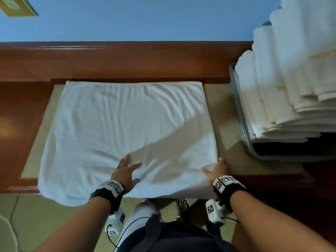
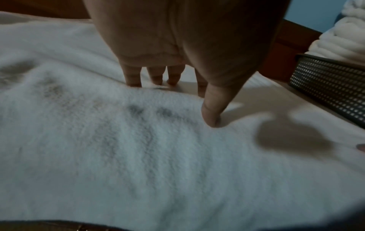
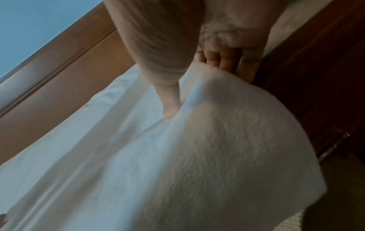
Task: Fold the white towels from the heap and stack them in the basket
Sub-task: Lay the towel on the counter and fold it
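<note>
A person works a white towel [image 1: 127,128] spread flat on a wooden table [image 1: 127,60].

The left hand [image 1: 125,172] lies spread near the towel's near edge; the right hand [image 1: 217,170] pinches its near right corner. Right of the towel, a grey basket [image 1: 241,124] holds folded towels [image 1: 283,79].

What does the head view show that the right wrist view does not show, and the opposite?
Only the head view shows the left hand resting flat with spread fingers on the white towel, the grey basket at the right, and the folded towels stacked in it. Only the right wrist view shows the right hand's fingers under the lifted towel corner, with the thumb on top. Both views show the right hand holding that near right corner, and the wooden surface behind.
</note>
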A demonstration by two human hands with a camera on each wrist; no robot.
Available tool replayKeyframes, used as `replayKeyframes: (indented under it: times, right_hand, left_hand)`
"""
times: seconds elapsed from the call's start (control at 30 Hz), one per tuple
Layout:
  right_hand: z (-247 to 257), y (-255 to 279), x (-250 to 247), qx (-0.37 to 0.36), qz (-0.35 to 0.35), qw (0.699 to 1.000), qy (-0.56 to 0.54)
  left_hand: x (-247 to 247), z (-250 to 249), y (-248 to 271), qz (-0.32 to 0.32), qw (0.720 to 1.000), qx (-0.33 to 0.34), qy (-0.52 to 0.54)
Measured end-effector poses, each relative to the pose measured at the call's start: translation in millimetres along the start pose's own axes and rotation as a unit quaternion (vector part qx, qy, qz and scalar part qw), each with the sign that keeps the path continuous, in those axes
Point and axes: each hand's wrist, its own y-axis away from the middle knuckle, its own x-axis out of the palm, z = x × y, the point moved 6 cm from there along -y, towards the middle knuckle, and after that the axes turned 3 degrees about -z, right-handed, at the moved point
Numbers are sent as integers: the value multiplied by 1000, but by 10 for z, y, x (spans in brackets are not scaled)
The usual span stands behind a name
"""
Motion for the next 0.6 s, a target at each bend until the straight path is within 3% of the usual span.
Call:
replayKeyframes:
  times: [0.13, 0.23, 0.4, 0.53, 0.6]
  right_hand:
    - [-176, 74, -34, -4, 101, 993, 53]
    - [-436, 77, -52, -22, 126, 991, 32]
    - [-622, 66, -116, -22, 92, 995, 30]
    - [-352, 125, -277, -105, -20, 988, 107]
    - [-220, 206, -292, -160, -38, 972, 170]
  left_hand:
    - [238, -230, 205, 7, 1000, -4, 28]
    - [333, -311, 304, 1, 999, -2, 41]
    - [402, -373, 432, 4, 999, -1, 34]
    - [355, -435, 469, -1, 999, -1, 43]
    - [343, -447, 499, 1, 999, -1, 46]
